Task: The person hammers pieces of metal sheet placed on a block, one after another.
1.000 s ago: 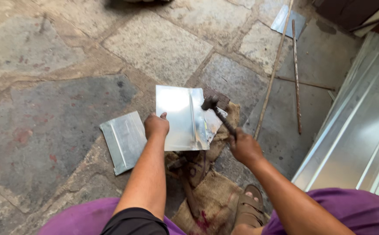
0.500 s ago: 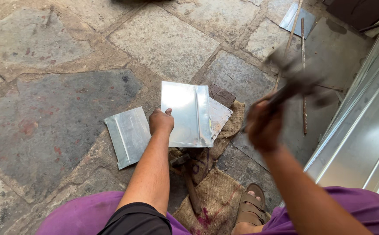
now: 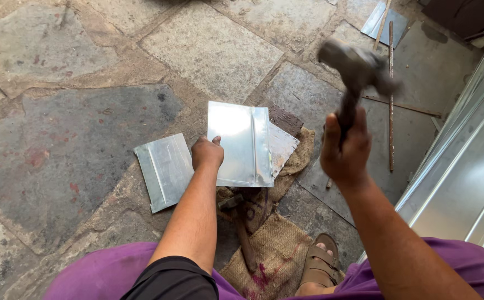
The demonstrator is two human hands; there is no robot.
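**A:** Status check. Your right hand (image 3: pixel 345 153) is clenched round the handle of the hammer (image 3: pixel 358 69), head raised high and blurred. Your left hand (image 3: pixel 207 154) is pressed on the near left edge of the metal sheet (image 3: pixel 239 141), fingers curled over it, pinning it down.

**B:** Where's the sheet sitting?

**A:** On the burlap sack (image 3: pixel 278 255) over the stone floor (image 3: pixel 70 111), with a raised seam running down its right side. A second shiny piece pokes out from under its right edge. What looks like a dark block (image 3: pixel 286 118) shows at the top right corner, possibly the backing; can't tell for sure.

**B:** Advice for the strike?

**A:** My read:
- Land the face flat on the seam, not on an edge, or you'll dent the sheet.
- Keep your left fingers on the far side from the seam, as they are now. Well apart is good.
- Press hard with the left so the sheet doesn't skate on the sack.
- Short controlled blows, working along the fold, beat one heavy one.

**B:** Anything else nearby?

**A:** Another folded sheet (image 3: pixel 164 169) lies just left of your left wrist, touching nothing you're holding. Rusty rods (image 3: pixel 390 94) lie to the right, corrugated panels (image 3: pixel 464 166) beyond. Your sandalled foot (image 3: pixel 320 266) is on the sack, close below the work.
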